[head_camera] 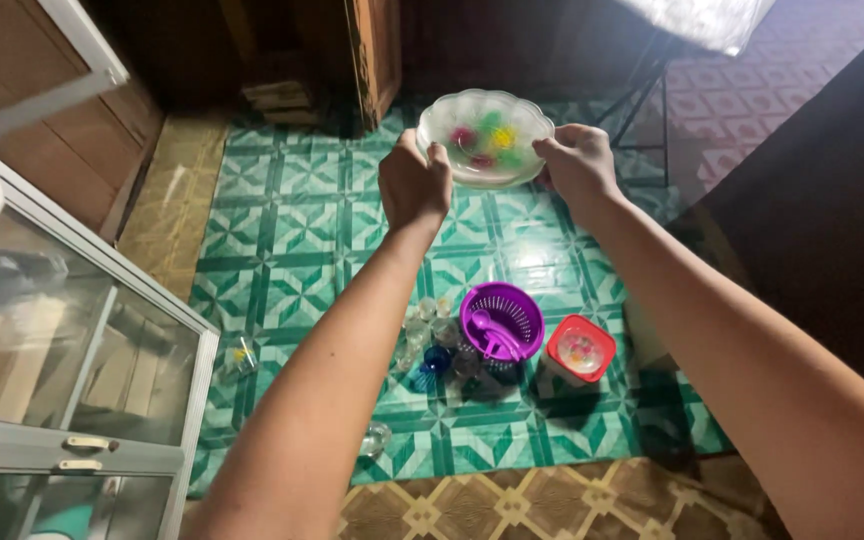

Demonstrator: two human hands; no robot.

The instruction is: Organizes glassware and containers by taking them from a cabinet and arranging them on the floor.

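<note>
I hold a clear scalloped glass bowl [485, 137] out in front of me with both hands, well above the floor. Coloured shapes in pink, yellow and green show through its base. My left hand [414, 182] grips the bowl's left rim, and my right hand [577, 162] grips its right rim. Both arms are stretched forward over the green patterned floor mat [282, 230].
Below on the mat sit a purple plastic basket [503, 320], a red-lidded container [580, 350], several clear glasses [427, 325] and a small blue glass [436, 360]. A glass-door cabinet [62, 350] stands at the left. Wooden furniture [372, 50] is at the back.
</note>
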